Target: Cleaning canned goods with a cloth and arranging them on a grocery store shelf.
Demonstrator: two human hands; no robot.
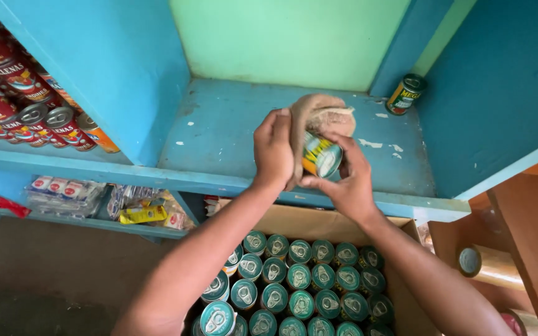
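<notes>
My right hand (347,177) grips a small can (320,157) with a yellow and green label, held on its side above the front of the blue shelf (219,134). My left hand (273,148) presses a tan cloth (319,112) around the can's top and side. Both hands touch the can and cloth. Below my arms a cardboard box (300,221) holds several matching cans with ring-pull lids (300,277). One more can with a green and yellow label (405,94) stands tilted at the shelf's back right corner.
Red-labelled cans (26,106) are stacked in the compartment to the left. Packets in clear wrap (63,193) and yellow sachets (141,214) lie on the lower shelf. A roll of brown tape (487,264) sits on wooden boards at right. Blue partition walls flank the shelf.
</notes>
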